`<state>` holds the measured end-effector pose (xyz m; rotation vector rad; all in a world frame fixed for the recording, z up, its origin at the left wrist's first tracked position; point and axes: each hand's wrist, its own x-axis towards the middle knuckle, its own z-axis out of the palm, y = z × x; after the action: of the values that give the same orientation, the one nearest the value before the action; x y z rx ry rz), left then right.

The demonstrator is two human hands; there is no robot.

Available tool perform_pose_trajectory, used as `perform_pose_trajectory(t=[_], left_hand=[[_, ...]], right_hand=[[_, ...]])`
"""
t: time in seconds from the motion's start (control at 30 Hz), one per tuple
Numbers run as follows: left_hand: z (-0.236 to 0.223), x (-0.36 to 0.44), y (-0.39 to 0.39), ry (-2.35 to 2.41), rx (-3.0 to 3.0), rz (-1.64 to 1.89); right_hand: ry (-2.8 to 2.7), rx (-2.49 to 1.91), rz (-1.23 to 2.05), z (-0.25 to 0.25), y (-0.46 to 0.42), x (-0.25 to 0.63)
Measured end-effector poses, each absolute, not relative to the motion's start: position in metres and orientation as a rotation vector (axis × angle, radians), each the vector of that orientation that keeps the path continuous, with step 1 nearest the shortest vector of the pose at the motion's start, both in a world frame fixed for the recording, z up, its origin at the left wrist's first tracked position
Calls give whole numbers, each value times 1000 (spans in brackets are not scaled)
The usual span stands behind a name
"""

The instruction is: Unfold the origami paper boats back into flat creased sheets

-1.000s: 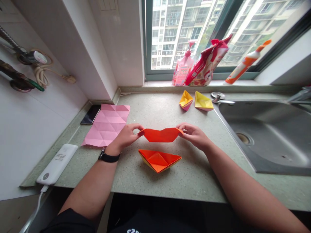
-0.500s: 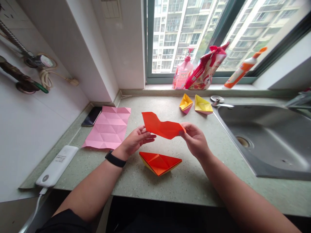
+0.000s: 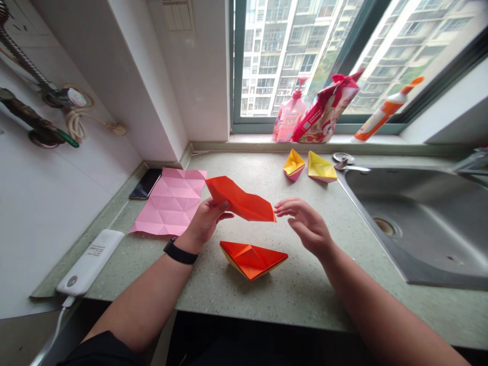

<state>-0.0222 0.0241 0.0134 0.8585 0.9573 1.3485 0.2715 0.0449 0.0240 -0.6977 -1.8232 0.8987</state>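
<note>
A creased sheet of orange paper (image 3: 244, 199) is held above the counter by my left hand (image 3: 206, 217), thumb on top and fingers underneath at its left end. My right hand (image 3: 307, 223) is open beside the paper's right end, fingers apart; whether a fingertip still brushes the edge I cannot tell. Below the sheet, a folded orange and yellow paper boat (image 3: 251, 260) rests on the counter. Farther back stand two small folded paper pieces, one orange-yellow (image 3: 294, 165) and one pale yellow with pink (image 3: 322, 168).
A creased pink sheet (image 3: 171, 201) partly covers a phone (image 3: 146, 183) on the left. Nearer lies a white power bank (image 3: 91, 262) with a cable. The steel sink (image 3: 427, 218) is at right. On the windowsill stand a pump bottle (image 3: 288, 118), a red bag (image 3: 327, 111) and an orange-white bottle (image 3: 385, 113).
The orange sheet has moved left and now sits in my left hand's grasp. My right hand has let go of its right end, and its fingers have opened.
</note>
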Motion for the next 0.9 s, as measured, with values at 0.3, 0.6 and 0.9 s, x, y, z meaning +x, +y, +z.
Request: perform_pose_trajectory(t=[0.3, 0.6, 0.9], left_hand=[[13, -20, 25, 926, 1087, 1304], [10, -14, 26, 820, 1018, 1343], [20, -7, 9, 661, 1015, 1227]], right_hand=[[-2024, -869, 1524, 63, 86, 230], [-2254, -1021, 1204, 66, 79, 196], [-2323, -1106, 492, 51, 70, 188]])
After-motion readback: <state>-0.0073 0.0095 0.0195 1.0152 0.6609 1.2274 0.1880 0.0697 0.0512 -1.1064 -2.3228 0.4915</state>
